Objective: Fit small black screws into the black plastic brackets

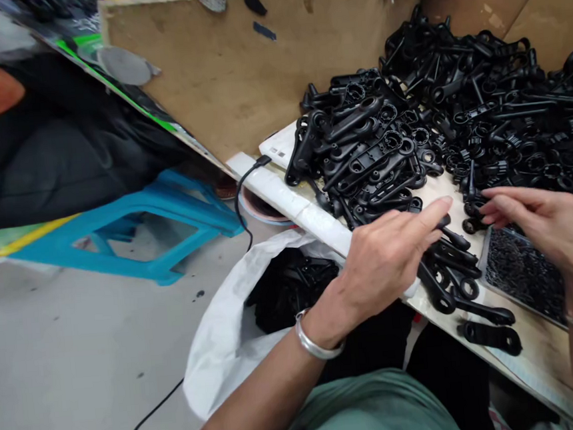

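Note:
My left hand is over the table's front edge, fingers bent together with the index finger stretched to the right. A black plastic piece shows just below its fingertips; whether the hand holds anything is hidden. My right hand is closed in a pinch, its fingertips at a small black plastic part with a thin upright stem. Under that hand is a shallow clear tray of tiny black pieces. Several black plastic arms with ring-shaped ends lie between and below my hands.
A large heap of black plastic arms covers the back of the table, against cardboard walls. A white bag with black parts inside stands left of my lap. Further left are a blue stool, a seated person and a black cable.

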Demonstrator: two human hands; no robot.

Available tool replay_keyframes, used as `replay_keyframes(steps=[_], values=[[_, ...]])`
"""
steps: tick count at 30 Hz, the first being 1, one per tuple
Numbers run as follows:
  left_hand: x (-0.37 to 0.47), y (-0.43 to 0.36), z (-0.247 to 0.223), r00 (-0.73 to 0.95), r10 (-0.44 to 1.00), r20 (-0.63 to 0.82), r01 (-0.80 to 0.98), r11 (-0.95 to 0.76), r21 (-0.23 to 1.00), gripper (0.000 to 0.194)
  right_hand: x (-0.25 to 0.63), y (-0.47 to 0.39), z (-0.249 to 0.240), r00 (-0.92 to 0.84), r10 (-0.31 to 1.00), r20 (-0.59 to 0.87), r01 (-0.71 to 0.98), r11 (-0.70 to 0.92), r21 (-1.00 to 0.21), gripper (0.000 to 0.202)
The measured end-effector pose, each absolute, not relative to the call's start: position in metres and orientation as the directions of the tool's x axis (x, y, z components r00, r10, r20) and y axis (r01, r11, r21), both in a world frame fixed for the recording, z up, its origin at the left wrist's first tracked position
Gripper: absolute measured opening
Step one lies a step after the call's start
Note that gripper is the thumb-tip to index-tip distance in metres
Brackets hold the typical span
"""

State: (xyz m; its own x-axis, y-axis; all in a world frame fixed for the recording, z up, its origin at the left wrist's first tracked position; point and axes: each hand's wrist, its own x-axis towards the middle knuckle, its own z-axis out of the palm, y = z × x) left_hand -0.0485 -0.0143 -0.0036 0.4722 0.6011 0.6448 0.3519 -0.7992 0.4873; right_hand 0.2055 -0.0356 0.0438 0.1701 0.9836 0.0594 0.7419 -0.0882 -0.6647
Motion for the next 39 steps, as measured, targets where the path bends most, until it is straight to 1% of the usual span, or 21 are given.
replay_keyframes(steps=[2,3,5,7,8,10,12,15,18,21,23,24,26,28,30,31,32,34,35,37,39], values=[[-0.049,-0.007,-0.002,0.486,0.609,0.627,0.452,-0.789,0.416,0.035,0.215,-0.024,0.042,0.267,0.956,0.122,0.832,-0.165,-0.529,0.032],[-0.048,-0.004,-0.002,0.511,0.619,0.597,0.515,-0.776,0.364,0.033,0.215,-0.019,0.041,0.264,0.955,0.134,0.889,-0.187,-0.418,0.030],[-0.045,0.002,-0.004,0.555,0.649,0.521,0.622,-0.739,0.259,0.030,0.206,-0.008,0.037,0.230,0.966,0.119,0.967,-0.213,-0.139,0.028],[-0.041,0.004,-0.006,0.579,0.668,0.466,0.673,-0.715,0.189,0.030,0.191,0.002,0.032,0.244,0.966,0.090,0.958,-0.254,0.133,0.031],[-0.040,0.005,-0.007,0.586,0.670,0.456,0.681,-0.712,0.172,0.030,0.184,0.006,0.030,0.262,0.962,0.071,0.936,-0.272,0.225,0.034],[-0.038,0.005,-0.009,0.586,0.671,0.455,0.685,-0.710,0.164,0.032,0.174,0.013,0.026,0.288,0.957,0.043,0.903,-0.287,0.321,0.036],[-0.039,0.005,-0.011,0.578,0.666,0.471,0.678,-0.714,0.177,0.032,0.171,0.017,0.024,0.298,0.954,0.035,0.897,-0.292,0.332,0.033],[-0.042,0.006,-0.013,0.540,0.651,0.534,0.655,-0.723,0.219,0.031,0.177,0.012,0.029,0.326,0.943,0.067,0.898,-0.331,0.288,0.033],[-0.042,0.006,-0.013,0.468,0.603,0.646,0.625,-0.743,0.241,0.030,0.188,-0.004,0.043,0.308,0.932,0.190,0.919,-0.343,0.195,0.036],[-0.035,0.004,-0.008,0.431,0.513,0.742,0.590,-0.783,0.198,0.031,0.196,-0.028,0.064,0.122,0.943,0.310,0.990,-0.137,0.028,0.033],[-0.025,0.002,-0.003,0.460,0.444,0.769,0.550,-0.822,0.146,0.033,0.195,-0.043,0.077,0.011,0.968,0.252,0.977,0.044,-0.209,0.028],[-0.020,0.001,0.000,0.486,0.411,0.771,0.519,-0.846,0.124,0.033,0.193,-0.049,0.081,-0.020,0.981,0.192,0.933,0.088,-0.350,0.026],[-0.012,-0.001,0.003,0.540,0.371,0.756,0.448,-0.887,0.116,0.034,0.188,-0.056,0.086,-0.035,0.997,0.070,0.804,0.070,-0.591,0.025],[-0.008,-0.002,0.004,0.567,0.400,0.720,0.396,-0.899,0.187,0.037,0.185,-0.057,0.082,-0.011,1.000,0.014,0.693,0.018,-0.721,0.029],[-0.009,-0.005,0.005,0.544,0.511,0.666,0.359,-0.858,0.366,0.038,0.187,-0.053,0.070,0.011,1.000,0.017,0.704,0.005,-0.711,0.033],[-0.012,-0.007,0.005,0.520,0.585,0.623,0.320,-0.809,0.493,0.038,0.189,-0.050,0.062,0.014,1.000,0.028,0.773,0.006,-0.634,0.033],[-0.015,-0.009,0.006,0.500,0.657,0.564,0.256,-0.735,0.628,0.038,0.191,-0.048,0.053,0.005,0.999,0.042,0.873,0.016,-0.487,0.030],[-0.021,-0.015,0.008,0.522,0.755,0.397,0.065,-0.499,0.864,0.044,0.193,-0.045,0.036,-0.046,0.999,0.019,0.994,0.047,-0.101,0.025],[-0.023,-0.018,0.009,0.568,0.763,0.307,-0.038,-0.348,0.937,0.049,0.193,-0.045,0.029,-0.067,0.998,-0.020,0.996,0.068,0.063,0.025],[-0.025,-0.024,0.008,0.673,0.721,0.167,-0.199,-0.041,0.979,0.057,0.190,-0.045,0.020,-0.077,0.993,-0.092,0.959,0.099,0.266,0.025],[-0.025,-0.029,0.005,0.740,0.668,0.080,-0.283,0.202,0.937,0.061,0.187,-0.045,0.016,-0.068,0.990,-0.119,0.942,0.104,0.320,0.026]])
